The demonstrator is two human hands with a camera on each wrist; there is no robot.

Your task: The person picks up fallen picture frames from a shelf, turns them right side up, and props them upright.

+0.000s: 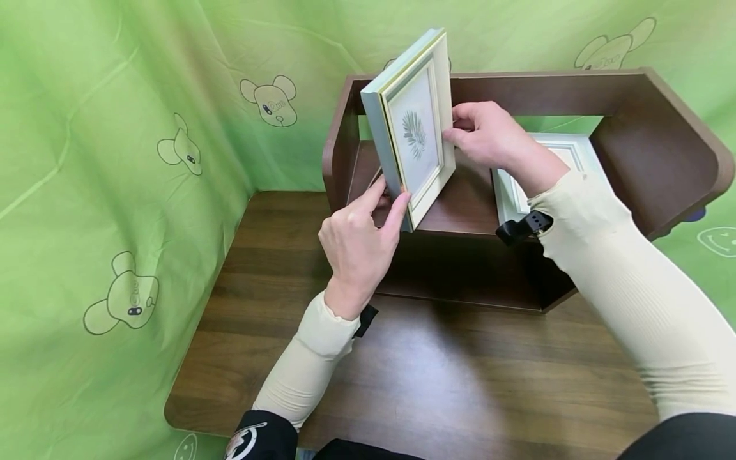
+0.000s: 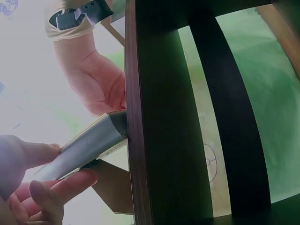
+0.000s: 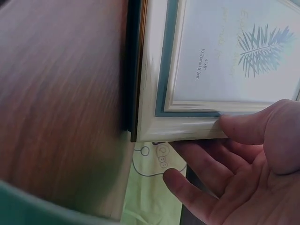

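Observation:
A picture frame [image 1: 425,185] with a cream face, blue-green sides and a leaf print stands upright on the brown shelf [image 1: 471,211], turned at an angle. My left hand [image 1: 359,239] pinches its near lower edge, thumb on the front and fingers behind. With thumb and fingers, my right hand [image 1: 489,137] pinches the frame's far side edge. In the right wrist view, the thumb of the right hand [image 3: 262,140] presses on the cream border. The left wrist view has the left hand [image 2: 37,178] around the frame's side [image 2: 86,145], its bottom at the shelf edge.
A second, pale picture frame [image 1: 506,198] leans inside the shelf on the right, partly behind my right forearm. The shelf unit stands on a wooden table [image 1: 276,358], with an open lower compartment [image 1: 460,268]. A green curtain [image 1: 144,160] with mouse drawings hangs behind and left.

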